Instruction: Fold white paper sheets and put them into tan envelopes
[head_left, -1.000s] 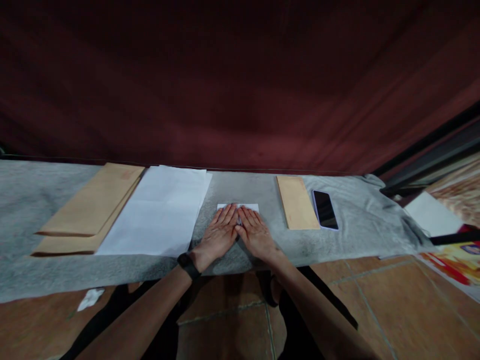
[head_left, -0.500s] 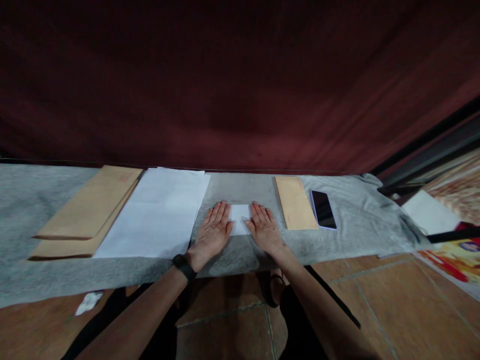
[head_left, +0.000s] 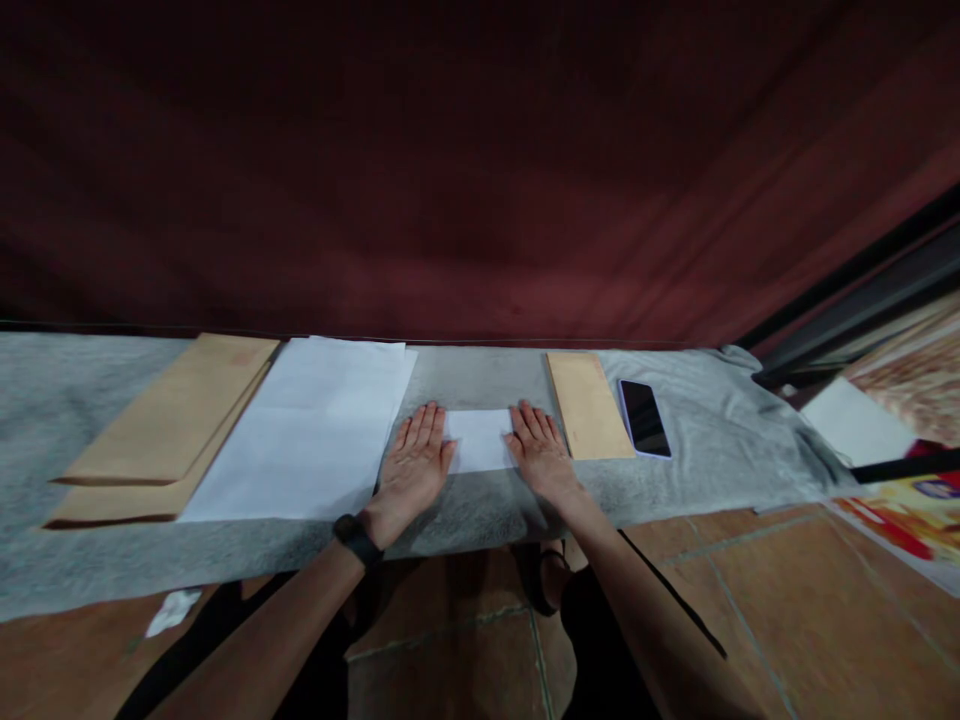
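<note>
A small folded white paper (head_left: pixel 480 440) lies on the grey cloth (head_left: pixel 675 480) in front of me. My left hand (head_left: pixel 411 468) rests flat, fingers stretched out, on the paper's left end. My right hand (head_left: pixel 541 455) lies flat the same way on its right end. Neither hand grips anything. A black band sits on my left wrist.
Left of the hands lies a stack of white sheets (head_left: pixel 307 430), and further left several brown envelopes (head_left: pixel 169 430). To the right are one brown envelope (head_left: pixel 589 405) and a black phone (head_left: pixel 643 418). A dark red curtain hangs behind. A crumpled white scrap (head_left: pixel 172 610) lies on the tiled floor.
My hands were together over the middle of the folded paper. They have slid apart, left hand leftward and right hand rightward, uncovering the paper's centre.
</note>
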